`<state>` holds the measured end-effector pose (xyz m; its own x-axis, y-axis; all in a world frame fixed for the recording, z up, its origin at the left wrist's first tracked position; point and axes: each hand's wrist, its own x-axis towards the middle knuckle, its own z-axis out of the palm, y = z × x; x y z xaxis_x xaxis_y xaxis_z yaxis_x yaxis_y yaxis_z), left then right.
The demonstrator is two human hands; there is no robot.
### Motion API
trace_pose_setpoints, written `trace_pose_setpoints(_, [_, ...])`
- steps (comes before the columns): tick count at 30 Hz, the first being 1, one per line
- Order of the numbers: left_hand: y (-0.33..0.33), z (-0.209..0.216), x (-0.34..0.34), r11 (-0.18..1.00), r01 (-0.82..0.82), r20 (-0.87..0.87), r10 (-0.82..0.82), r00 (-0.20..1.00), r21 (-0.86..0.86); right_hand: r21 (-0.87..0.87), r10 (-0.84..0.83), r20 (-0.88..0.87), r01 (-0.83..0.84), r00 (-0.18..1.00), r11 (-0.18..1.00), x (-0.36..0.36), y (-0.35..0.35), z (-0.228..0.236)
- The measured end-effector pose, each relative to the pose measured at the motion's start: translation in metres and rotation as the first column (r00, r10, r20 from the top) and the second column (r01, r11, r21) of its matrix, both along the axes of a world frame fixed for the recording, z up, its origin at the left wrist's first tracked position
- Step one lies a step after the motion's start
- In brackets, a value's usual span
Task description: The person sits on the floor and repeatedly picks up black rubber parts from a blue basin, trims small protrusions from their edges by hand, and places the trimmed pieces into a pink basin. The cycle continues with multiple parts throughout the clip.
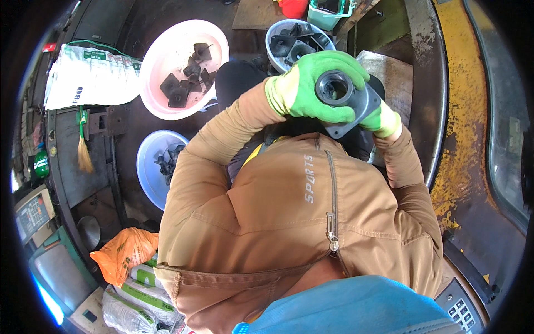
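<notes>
A black plastic part (360, 106) with a round threaded neck and a flat, square-cornered flange is held up in front of my chest. My left hand (325, 75), in a green glove, is closed around its neck, with the fingers over the top and front. At the flange's right edge is my right hand (384, 121), also gloved in green. It holds the part from behind, and most of its fingers are hidden. Just beyond my hands a pale blue basin (272, 54) contains several similar black flanged pieces (300, 50).
A large pink basin (153, 75) with several black parts stands to the left, and a smaller blue basin (147, 178) lies nearer. A white sack (92, 78), an orange bag (125, 253) and a keypad device (33, 214) are at far left. A yellow, worn machine frame (459, 111) rises at right.
</notes>
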<state>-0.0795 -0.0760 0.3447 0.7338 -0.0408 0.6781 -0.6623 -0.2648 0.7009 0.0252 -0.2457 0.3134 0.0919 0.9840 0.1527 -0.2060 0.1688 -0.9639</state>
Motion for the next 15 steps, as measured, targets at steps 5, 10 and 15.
trace_pose_setpoints(5, [0.007,-0.008,0.007,0.948,0.317,-0.152,-0.317,0.936,-0.02,-0.305,0.028,-0.277,-0.115,0.96,0.945,0.018,-0.018,-0.017])
trace_pose_setpoints(10, [0.024,-0.007,0.019,0.822,0.569,-0.25,-0.548,0.798,0.014,-0.353,-0.014,-0.069,-0.011,0.998,0.936,0.002,-0.002,-0.02])
trace_pose_setpoints(15, [0.046,0.017,0.013,0.951,-0.107,-0.086,0.137,0.987,0.289,0.259,-0.447,0.554,0.364,0.702,0.895,0.006,0.035,0.006])
